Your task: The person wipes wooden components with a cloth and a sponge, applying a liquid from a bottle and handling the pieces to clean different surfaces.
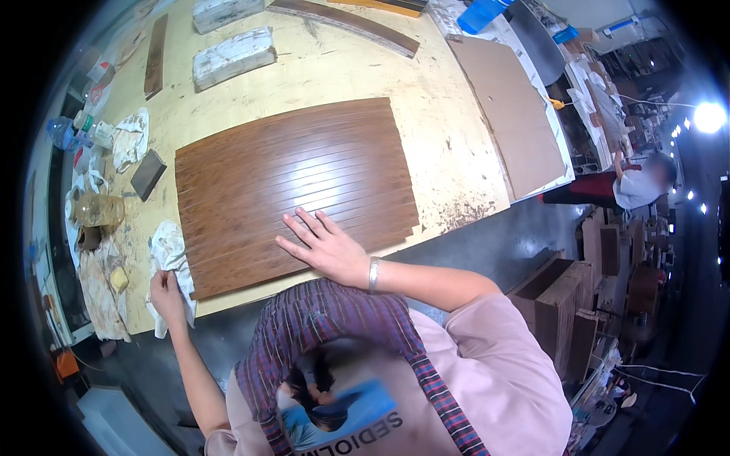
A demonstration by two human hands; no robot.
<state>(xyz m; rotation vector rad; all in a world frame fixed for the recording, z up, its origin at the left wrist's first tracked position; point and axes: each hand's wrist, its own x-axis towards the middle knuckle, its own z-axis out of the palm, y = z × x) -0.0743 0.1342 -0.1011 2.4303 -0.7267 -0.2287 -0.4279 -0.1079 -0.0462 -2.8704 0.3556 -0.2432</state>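
A brown slatted wood panel [236,197] with a glossy sheen lies flat on the pale yellow worktable [449,144], close to its near edge. My right hand [331,251] rests on the panel's near part with fingers spread, holding nothing. A metal bracelet circles that wrist. Just off the panel's left corner, my left hand [167,296] pinches a crumpled white cloth [169,247] that hangs partly over the table edge. The thumb and fingers are closed on the fabric.
A dark flat block [148,175], a jar of amber liquid [99,210] and a yellow sponge [119,280] sit at left. White-wrapped blocks [234,59] and wood strips [350,26] lie at the back. Cardboard [517,114] covers the right side. Another person [639,186] works far right.
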